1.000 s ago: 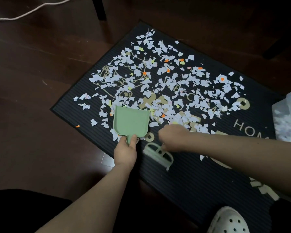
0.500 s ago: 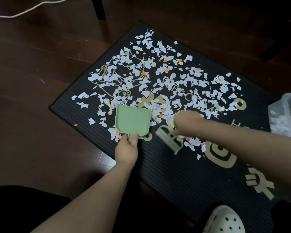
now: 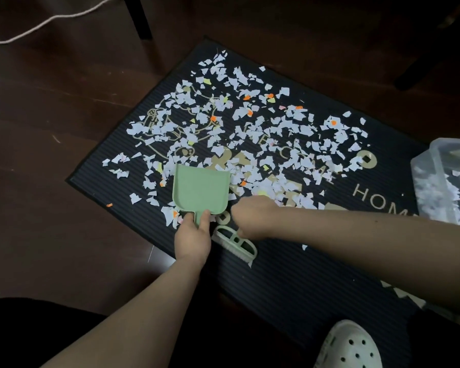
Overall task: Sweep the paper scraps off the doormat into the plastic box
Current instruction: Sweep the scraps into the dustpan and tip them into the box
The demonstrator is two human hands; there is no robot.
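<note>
White, yellow and orange paper scraps [image 3: 250,134] lie scattered over the far half of a black ribbed doormat [image 3: 290,282]. My left hand [image 3: 193,236] grips the handle of a small green dustpan [image 3: 201,191] that lies flat on the mat, its mouth toward the scraps. My right hand [image 3: 252,217] holds a small green hand brush [image 3: 235,243] just right of the pan's handle, bristles down on the mat. A clear plastic box [image 3: 446,179] with scraps in it stands at the mat's right edge.
Dark wooden floor [image 3: 51,155] surrounds the mat. A white cord [image 3: 45,21] runs across the floor at the top left, beside a dark furniture leg [image 3: 140,17]. A white perforated clog [image 3: 351,346] is at the bottom right. One orange scrap [image 3: 109,205] lies off the mat.
My right hand has drawn the brush from among the scraps right of the pan back toward me and to the left, beside the pan's handle. The dustpan stays in place.
</note>
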